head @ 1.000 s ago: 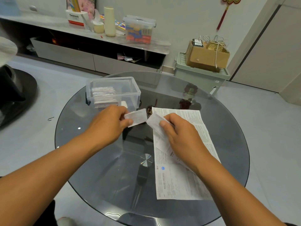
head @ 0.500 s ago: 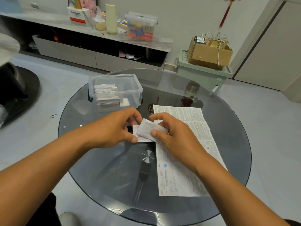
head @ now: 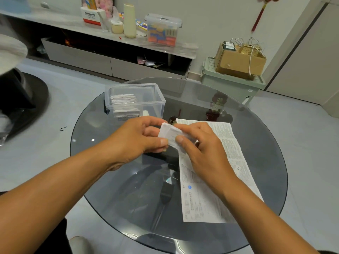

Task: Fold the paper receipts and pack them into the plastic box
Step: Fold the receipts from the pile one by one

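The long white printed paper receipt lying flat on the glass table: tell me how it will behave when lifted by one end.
The long white printed paper receipt is a thin single sheet, so it would probably droop and bend. It looks very light, likely to flutter. On the smooth round dark glass table it may slide when pushed rather than lift.

receipts (head: 211, 180): white, black print, blue dot | box (head: 156, 99): clear | table (head: 113, 180): smoky grey glass
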Action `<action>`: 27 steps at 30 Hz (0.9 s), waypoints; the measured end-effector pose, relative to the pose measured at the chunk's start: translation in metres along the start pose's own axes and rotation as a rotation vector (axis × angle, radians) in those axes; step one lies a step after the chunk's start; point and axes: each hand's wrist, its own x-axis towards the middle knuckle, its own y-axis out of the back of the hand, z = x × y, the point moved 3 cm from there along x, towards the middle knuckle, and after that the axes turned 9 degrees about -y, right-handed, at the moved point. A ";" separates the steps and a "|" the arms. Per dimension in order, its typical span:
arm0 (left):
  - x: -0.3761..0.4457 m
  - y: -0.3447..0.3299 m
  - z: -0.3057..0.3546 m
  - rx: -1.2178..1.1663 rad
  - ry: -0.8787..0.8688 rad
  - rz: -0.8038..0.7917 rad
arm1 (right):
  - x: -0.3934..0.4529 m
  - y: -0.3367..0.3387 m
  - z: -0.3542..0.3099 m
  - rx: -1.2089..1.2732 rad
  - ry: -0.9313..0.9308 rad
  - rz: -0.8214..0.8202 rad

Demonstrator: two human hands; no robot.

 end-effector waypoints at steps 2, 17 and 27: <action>-0.001 -0.003 -0.004 0.089 -0.056 -0.022 | -0.001 -0.002 0.001 -0.170 0.086 0.035; 0.015 0.050 0.029 1.462 -0.450 0.308 | 0.001 -0.006 -0.004 -0.567 0.066 -0.106; 0.017 0.076 0.019 1.323 -0.339 0.217 | -0.010 0.033 -0.020 -0.034 -0.013 0.119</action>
